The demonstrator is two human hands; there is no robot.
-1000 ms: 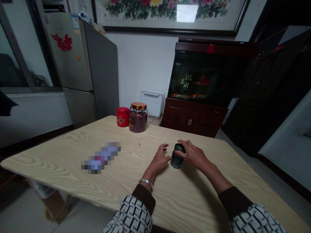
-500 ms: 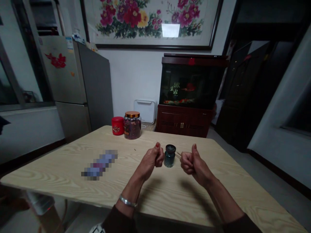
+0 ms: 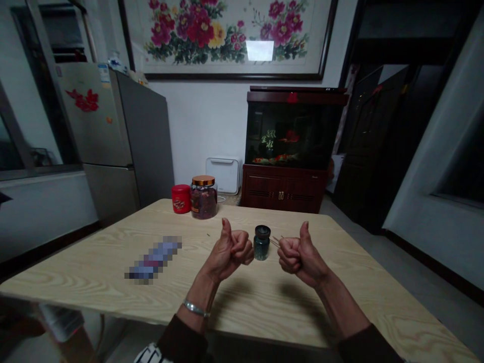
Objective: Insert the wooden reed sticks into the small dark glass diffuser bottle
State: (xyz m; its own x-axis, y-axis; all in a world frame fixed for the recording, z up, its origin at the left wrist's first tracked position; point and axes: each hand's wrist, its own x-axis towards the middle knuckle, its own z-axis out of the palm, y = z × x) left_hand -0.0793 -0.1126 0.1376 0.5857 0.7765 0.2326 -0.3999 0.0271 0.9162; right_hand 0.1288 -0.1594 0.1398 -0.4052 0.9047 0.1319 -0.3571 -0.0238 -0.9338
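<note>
My left hand (image 3: 230, 251) and my right hand (image 3: 302, 257) are raised above the pale wood-grain table (image 3: 75, 275) as fists with thumbs up. Between them, touching neither, stands a small dark green glass jar (image 3: 261, 247) with a black lid. Thin pale sticks (image 3: 276, 240) poke out of my right fist toward the jar. My left fist holds nothing that I can see. A silver bangle (image 3: 195, 308) circles my left wrist.
At the table's far edge stand a red tin (image 3: 180, 198) and a copper-lidded glass jar of dried flowers (image 3: 203, 199). A pixelated object (image 3: 153, 259) lies on the table's left. Behind are a refrigerator (image 3: 113, 141), white box (image 3: 223, 175) and fish tank (image 3: 291, 136).
My hands have gone from open beside the small jar to raised thumbs-up fists on either side of it. Thin sticks now show at my right fist. The view has tilted upward.
</note>
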